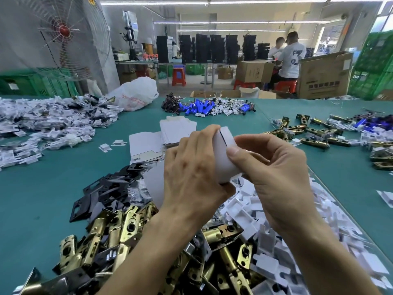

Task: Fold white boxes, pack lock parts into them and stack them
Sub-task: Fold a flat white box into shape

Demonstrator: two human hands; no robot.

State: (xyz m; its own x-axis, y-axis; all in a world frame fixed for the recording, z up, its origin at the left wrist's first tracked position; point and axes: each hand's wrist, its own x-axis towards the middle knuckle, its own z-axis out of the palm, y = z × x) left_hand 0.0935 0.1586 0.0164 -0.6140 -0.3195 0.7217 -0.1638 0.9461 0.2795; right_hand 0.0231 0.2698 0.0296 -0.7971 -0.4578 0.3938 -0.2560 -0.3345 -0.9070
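White box (224,158), perhaps half-folded, between hands (191,167) (274,173)

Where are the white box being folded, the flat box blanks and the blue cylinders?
white box (222,162), head view, on its side panel
flat box blanks (174,133), head view, on the top sheet
blue cylinders (197,108), head view, mid-pile

Both forearms are bare up to the left grip (191,167) and right grip (273,173); the right thumbnail (233,150) is cut short.

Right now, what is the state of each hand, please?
Left hand: grips the white box.
Right hand: holds the same white box, thumb pressed on it.
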